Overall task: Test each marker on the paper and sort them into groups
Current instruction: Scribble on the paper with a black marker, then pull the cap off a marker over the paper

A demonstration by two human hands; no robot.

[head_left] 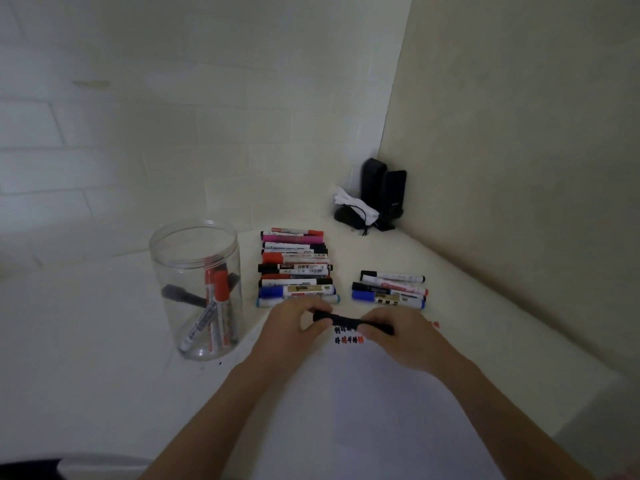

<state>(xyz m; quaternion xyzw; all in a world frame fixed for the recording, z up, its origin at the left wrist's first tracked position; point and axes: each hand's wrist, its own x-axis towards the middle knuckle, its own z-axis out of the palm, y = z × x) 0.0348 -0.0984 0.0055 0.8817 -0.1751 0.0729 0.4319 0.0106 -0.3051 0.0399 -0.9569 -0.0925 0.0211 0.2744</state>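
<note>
A black marker [346,320] lies level between both hands, just above the white paper [363,403]. My left hand [294,320] pinches its left end, and my right hand [394,332] grips its right end. Black and red test scribbles [348,336] mark the paper's top edge under the marker. Beyond my left hand, a long row of several markers [296,268] lies side by side. A smaller group of several markers [389,289] lies beyond my right hand.
A clear plastic jar [197,289] holding several red and black markers stands at the left of the white table [104,341]. Black speakers [382,194] and a white cloth sit in the far corner. Walls close off the back and right.
</note>
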